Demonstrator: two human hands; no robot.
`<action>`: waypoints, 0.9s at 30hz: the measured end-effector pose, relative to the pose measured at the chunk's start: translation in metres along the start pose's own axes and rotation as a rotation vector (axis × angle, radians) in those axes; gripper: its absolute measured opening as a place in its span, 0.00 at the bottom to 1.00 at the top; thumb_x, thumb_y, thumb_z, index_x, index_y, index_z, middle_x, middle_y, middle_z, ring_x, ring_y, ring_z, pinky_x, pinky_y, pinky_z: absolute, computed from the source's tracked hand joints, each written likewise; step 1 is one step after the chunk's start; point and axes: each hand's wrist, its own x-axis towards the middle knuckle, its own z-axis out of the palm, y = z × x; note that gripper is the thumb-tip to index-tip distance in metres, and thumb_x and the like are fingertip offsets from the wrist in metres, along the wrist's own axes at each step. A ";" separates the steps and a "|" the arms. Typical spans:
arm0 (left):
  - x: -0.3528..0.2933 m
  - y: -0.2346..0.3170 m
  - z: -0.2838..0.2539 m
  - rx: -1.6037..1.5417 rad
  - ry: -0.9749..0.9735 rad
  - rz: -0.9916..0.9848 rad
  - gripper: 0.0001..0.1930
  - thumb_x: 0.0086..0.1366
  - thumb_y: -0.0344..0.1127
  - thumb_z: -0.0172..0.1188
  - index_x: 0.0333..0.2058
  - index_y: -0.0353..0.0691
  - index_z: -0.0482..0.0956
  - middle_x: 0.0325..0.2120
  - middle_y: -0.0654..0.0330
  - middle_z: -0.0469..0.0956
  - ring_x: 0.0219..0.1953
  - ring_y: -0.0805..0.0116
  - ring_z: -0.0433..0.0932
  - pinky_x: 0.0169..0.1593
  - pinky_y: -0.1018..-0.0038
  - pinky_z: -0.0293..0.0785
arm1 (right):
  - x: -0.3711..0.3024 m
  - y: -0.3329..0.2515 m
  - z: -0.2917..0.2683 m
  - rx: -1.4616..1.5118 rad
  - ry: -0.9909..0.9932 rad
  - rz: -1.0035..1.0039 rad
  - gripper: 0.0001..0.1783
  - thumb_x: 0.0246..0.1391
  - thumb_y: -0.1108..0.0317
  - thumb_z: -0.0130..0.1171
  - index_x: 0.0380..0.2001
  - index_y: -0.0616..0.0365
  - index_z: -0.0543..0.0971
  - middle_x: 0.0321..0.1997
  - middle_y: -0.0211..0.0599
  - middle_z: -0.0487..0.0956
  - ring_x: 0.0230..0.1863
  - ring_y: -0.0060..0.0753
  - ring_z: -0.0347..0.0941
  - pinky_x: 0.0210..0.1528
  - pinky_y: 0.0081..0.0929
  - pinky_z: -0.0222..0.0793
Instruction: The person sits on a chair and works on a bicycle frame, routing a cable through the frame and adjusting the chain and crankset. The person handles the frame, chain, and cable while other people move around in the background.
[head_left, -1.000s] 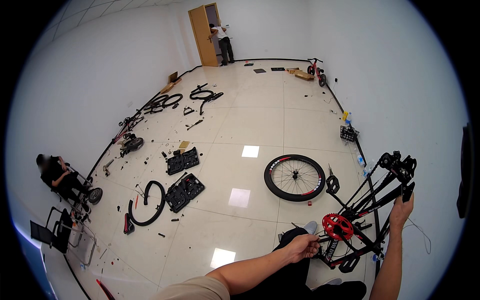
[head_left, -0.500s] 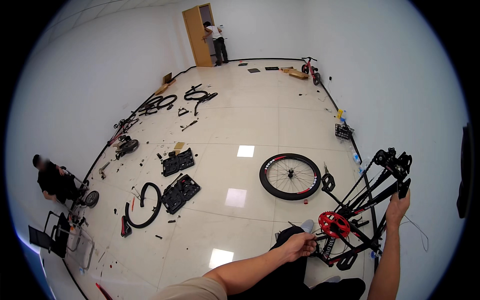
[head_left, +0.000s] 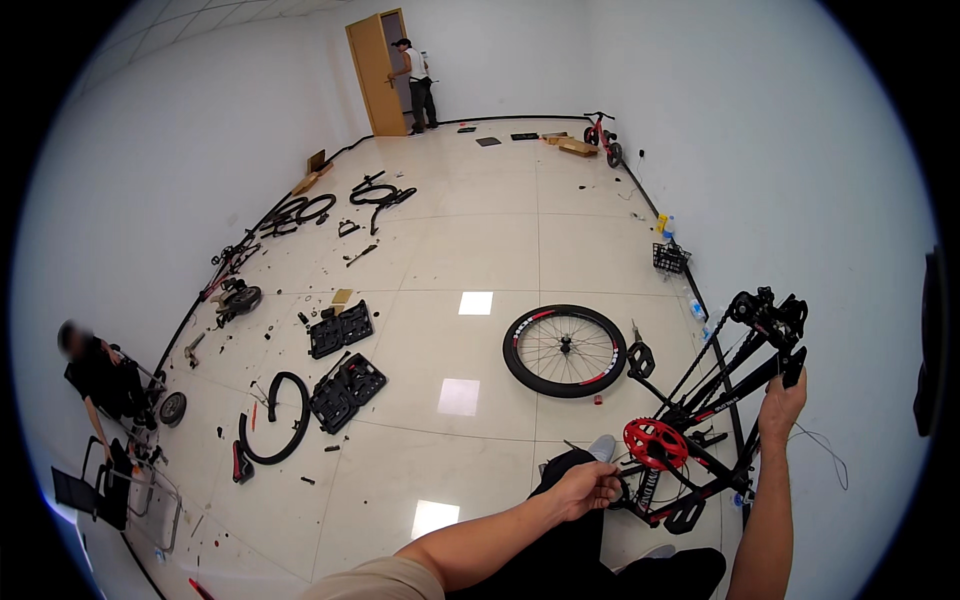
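A black bicycle frame [head_left: 715, 400] with a red chainring [head_left: 655, 443], chain and pedals is tilted up at my right, its wheels off. My right hand [head_left: 782, 408] is closed round a black tube end at its upper rear, beside the rear derailleur [head_left: 770, 312]. At the frame's lower left end my left hand [head_left: 590, 488] has its fingers curled together against a black part; what they pinch is hidden. A wheel with a black tyre [head_left: 514, 372] lies flat on the floor beyond the frame. My dark-trousered legs are beneath my left arm.
An open black tool case [head_left: 347, 393] and a loose tyre [head_left: 301, 424] lie left of centre. Bicycle parts line the left wall. A person [head_left: 103, 378] sits by a folding chair [head_left: 92, 490]; another person [head_left: 414, 84] stands at the door. A black basket [head_left: 670, 258] is by the right wall.
The whole view has shifted slightly left. Both my hands keep their places on the frame. The seated person's arm now reaches down toward the chair, and the person at the door has turned and straightened.
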 end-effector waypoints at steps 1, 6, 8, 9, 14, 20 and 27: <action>-0.001 0.000 -0.001 0.000 -0.001 0.000 0.09 0.70 0.40 0.51 0.39 0.43 0.75 0.27 0.67 0.77 0.27 0.75 0.74 0.35 0.75 0.70 | -0.001 -0.002 0.001 -0.001 -0.002 0.003 0.02 0.59 0.77 0.49 0.34 0.59 0.71 0.23 0.23 0.66 0.23 0.15 0.59 0.25 0.19 0.56; -0.004 0.003 -0.003 0.009 -0.003 0.003 0.09 0.70 0.40 0.51 0.39 0.43 0.75 0.27 0.67 0.77 0.27 0.75 0.74 0.35 0.75 0.71 | -0.006 -0.017 0.003 -0.002 -0.002 0.017 0.05 0.52 0.80 0.46 0.32 0.61 0.70 0.23 0.27 0.66 0.25 0.21 0.61 0.29 0.23 0.61; -0.002 0.002 -0.002 0.018 0.006 0.006 0.08 0.70 0.40 0.51 0.39 0.43 0.75 0.27 0.67 0.77 0.27 0.74 0.74 0.34 0.75 0.71 | -0.005 -0.012 -0.004 -0.032 -0.005 -0.023 0.05 0.53 0.79 0.48 0.33 0.61 0.71 0.23 0.27 0.66 0.25 0.21 0.62 0.29 0.24 0.61; 0.000 0.003 -0.005 0.024 0.020 0.012 0.08 0.70 0.40 0.52 0.39 0.43 0.75 0.27 0.66 0.78 0.26 0.74 0.74 0.33 0.75 0.72 | -0.004 -0.011 -0.002 -0.032 0.014 -0.015 0.05 0.53 0.79 0.49 0.35 0.61 0.71 0.24 0.27 0.68 0.25 0.22 0.62 0.29 0.24 0.62; 0.001 0.003 -0.006 0.019 0.084 0.014 0.08 0.65 0.39 0.57 0.36 0.41 0.76 0.26 0.62 0.77 0.25 0.71 0.75 0.29 0.73 0.73 | -0.003 -0.012 0.009 0.094 0.025 0.035 0.10 0.52 0.78 0.54 0.40 0.64 0.75 0.26 0.29 0.71 0.27 0.22 0.64 0.29 0.26 0.63; -0.002 0.007 0.001 0.006 0.021 0.022 0.08 0.68 0.38 0.51 0.37 0.41 0.76 0.25 0.64 0.78 0.25 0.71 0.75 0.32 0.72 0.73 | -0.003 -0.021 0.005 -0.135 0.073 0.059 0.10 0.55 0.72 0.58 0.40 0.65 0.75 0.31 0.53 0.80 0.33 0.48 0.77 0.40 0.35 0.71; -0.006 0.009 0.006 0.008 0.029 0.016 0.08 0.69 0.37 0.51 0.37 0.40 0.74 0.25 0.64 0.77 0.26 0.71 0.74 0.33 0.73 0.71 | -0.001 -0.012 0.001 -0.172 0.075 -0.015 0.10 0.54 0.70 0.58 0.37 0.66 0.75 0.29 0.51 0.80 0.32 0.50 0.78 0.38 0.36 0.72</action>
